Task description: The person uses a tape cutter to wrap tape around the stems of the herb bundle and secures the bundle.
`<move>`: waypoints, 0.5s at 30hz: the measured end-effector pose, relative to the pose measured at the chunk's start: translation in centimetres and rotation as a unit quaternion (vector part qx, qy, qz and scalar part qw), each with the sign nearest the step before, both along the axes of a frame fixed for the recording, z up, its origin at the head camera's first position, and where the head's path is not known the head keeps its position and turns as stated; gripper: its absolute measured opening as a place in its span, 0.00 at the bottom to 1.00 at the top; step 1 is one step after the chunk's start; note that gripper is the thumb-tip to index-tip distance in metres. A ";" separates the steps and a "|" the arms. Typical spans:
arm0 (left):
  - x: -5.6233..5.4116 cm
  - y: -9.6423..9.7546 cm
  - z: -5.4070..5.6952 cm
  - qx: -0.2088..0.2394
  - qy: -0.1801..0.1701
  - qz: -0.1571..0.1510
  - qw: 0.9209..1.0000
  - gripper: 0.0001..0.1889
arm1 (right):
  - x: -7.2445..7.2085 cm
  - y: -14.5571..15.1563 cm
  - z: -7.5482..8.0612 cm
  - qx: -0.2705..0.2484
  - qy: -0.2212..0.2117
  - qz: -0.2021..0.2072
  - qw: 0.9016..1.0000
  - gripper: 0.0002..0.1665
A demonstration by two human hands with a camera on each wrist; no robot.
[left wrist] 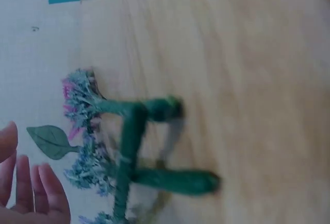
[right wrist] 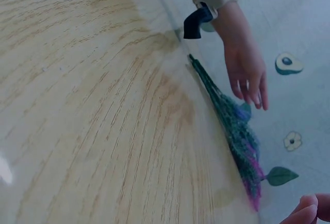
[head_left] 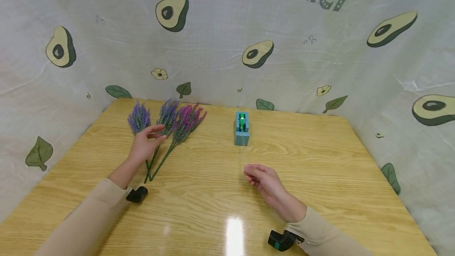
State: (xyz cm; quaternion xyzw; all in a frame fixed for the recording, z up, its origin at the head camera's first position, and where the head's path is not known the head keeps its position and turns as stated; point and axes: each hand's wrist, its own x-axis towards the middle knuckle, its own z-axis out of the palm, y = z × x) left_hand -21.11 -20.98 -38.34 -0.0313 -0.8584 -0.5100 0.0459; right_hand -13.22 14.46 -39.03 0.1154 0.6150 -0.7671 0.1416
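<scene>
Taking the middle of the desk [head_left: 199, 208] as the dial's centre, with twelve at the far edge, the right hand [head_left: 266, 185] is nearest, toward four o'clock. Its thumb and fingers pinch what seems to be the end of a faint clear tape strip [head_left: 244, 155], which runs away toward twelve. Toward ten, green stems [head_left: 163, 163] cross loosely at their lower ends, with no tape visible round them. Above them hangs the left hand [head_left: 147, 143], fingers loosely spread, holding nothing. Beyond lie the flower heads: two purple [head_left: 138, 115] and one magenta [head_left: 189, 119]. At twelve stands the blue tape dispenser [head_left: 242, 138] with its green roll [head_left: 242, 121]. I judge this an early stage: tape appears drawn out but not cut free, and the flowers lie neither gathered nor bound.
</scene>
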 end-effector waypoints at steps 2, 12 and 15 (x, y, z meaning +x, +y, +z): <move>0.3 -0.6 -0.1 -0.002 -0.013 0.016 1.000 0.24 | 0.0 0.0 0.0 0.000 0.001 0.000 1.000 0.15; 1.4 -2.7 -0.8 0.004 -0.100 0.059 0.993 0.37 | 0.2 0.0 -0.1 0.005 0.003 -0.002 1.000 0.15; 1.4 -3.0 -1.0 0.016 -0.146 0.046 0.988 0.46 | 0.1 0.0 -0.2 0.007 0.005 0.000 1.000 0.16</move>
